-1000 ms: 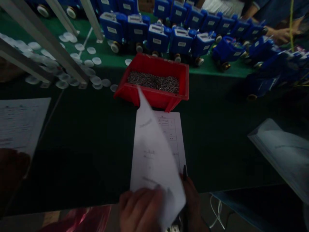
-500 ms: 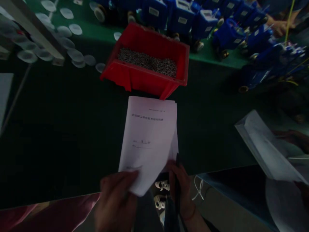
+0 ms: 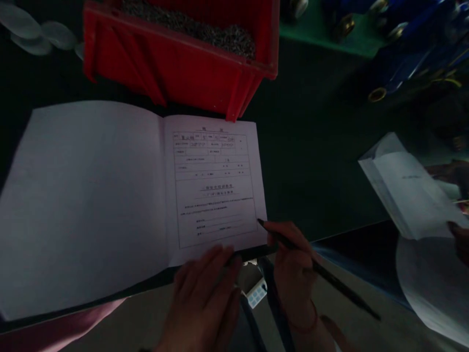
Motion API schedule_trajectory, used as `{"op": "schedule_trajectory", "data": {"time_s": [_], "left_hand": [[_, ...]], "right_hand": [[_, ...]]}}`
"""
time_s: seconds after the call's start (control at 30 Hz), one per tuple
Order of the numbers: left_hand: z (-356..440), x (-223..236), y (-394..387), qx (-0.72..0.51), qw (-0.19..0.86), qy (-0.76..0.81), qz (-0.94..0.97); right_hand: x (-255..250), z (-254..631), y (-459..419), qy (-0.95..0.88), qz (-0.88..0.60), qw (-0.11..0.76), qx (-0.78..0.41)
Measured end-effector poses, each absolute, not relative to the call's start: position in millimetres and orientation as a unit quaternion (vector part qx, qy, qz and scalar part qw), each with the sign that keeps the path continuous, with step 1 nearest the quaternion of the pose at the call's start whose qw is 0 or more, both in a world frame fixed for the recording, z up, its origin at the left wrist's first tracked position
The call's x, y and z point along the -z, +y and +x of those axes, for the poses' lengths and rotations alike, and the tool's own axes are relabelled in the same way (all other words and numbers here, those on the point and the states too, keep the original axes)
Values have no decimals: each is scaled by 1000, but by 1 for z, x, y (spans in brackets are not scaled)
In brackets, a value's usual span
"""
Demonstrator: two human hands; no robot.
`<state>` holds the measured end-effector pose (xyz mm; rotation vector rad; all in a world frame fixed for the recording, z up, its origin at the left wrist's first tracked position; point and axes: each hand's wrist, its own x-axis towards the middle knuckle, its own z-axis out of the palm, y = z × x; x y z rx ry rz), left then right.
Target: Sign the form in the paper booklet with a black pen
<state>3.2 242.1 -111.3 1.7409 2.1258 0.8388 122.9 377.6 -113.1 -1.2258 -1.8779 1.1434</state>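
A printed booklet (image 3: pixel 216 195) lies spread on the dark table, with a form on its right page and a blank left page (image 3: pixel 84 195). My left hand (image 3: pixel 208 293) rests at the form's bottom edge, fingers stretched out and somewhat blurred. In my right hand (image 3: pixel 293 259) a dark pen (image 3: pixel 340 286) is held, its tip by the form's lower right border. Handwriting shows in the top rows of the form; the lines near its bottom are too small to read.
Just behind the booklet stands a red bin (image 3: pixel 183 68) of small metal parts. Clear discs (image 3: pixel 58 35) lie back left, blue devices with brass fittings (image 3: pixel 399 63) back right. At the right, another person's hands hold papers (image 3: pixel 406 181). A power strip (image 3: pixel 256 293) is below the table.
The booklet's cover has been turned over to the left, showing the form. My right hand has brought the pen to the page's edge. The view has moved closer to the table.
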Motion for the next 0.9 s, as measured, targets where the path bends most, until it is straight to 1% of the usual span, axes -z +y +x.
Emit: {"op": "schedule_trajectory", "data": {"time_s": [0.03, 0.13, 0.2, 0.27, 0.37, 0.5, 0.8, 0.9], "left_hand": [[3, 116, 253, -260, 133, 733, 615], [11, 136, 271, -244, 122, 737, 618], [19, 147, 272, -257, 106, 743, 609], [26, 153, 269, -266, 89, 746, 604], [29, 155, 266, -264, 88, 748, 603], [26, 154, 267, -281, 88, 742, 602], [29, 154, 269, -286, 94, 749, 591], [28, 155, 270, -297, 94, 745, 590]], "right_hand": [[112, 116, 379, -690, -469, 320, -448], [117, 98, 382, -655, -497, 333, -461], [124, 94, 385, -676, -497, 327, -435], [130, 96, 389, -719, -493, 306, -384], [134, 104, 393, -762, -485, 279, -328], [134, 107, 394, -770, -482, 268, -321], [135, 100, 398, -765, -480, 294, -312], [139, 106, 400, -735, -476, 326, -356]]}}
